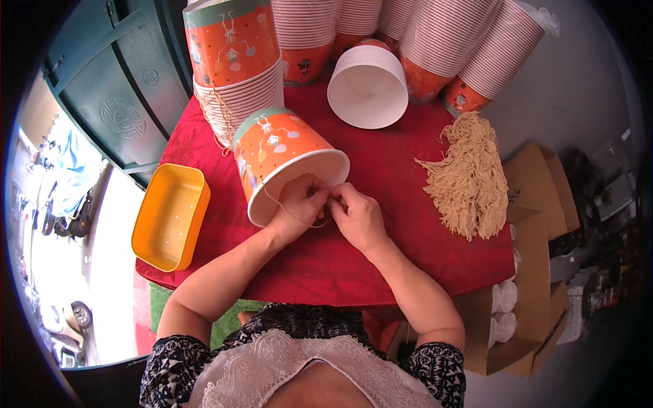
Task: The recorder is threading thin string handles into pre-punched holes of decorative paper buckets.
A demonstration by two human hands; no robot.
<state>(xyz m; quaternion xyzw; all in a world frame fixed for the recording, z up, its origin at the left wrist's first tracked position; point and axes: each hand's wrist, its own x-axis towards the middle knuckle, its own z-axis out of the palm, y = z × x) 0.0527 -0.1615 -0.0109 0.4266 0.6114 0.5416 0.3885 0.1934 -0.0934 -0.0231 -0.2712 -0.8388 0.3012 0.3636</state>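
Pinching at the mouth of a tipped orange-and-green paper tub (282,146), near ten o'clock on the red cloth-covered table (401,170), our left hand (299,205) and right hand (358,216) meet; a thin tan cord (273,198) loops close by, though we cannot tell what each pinches. At nine, a yellow rectangular plastic basin (195,221) shows pale specks (179,219); at eleven, matching tubs (235,98) nest.

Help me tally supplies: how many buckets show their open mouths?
2: the orange bucket by the left hand, and the white-mouthed one farther back, before the stacks. More may be hidden.
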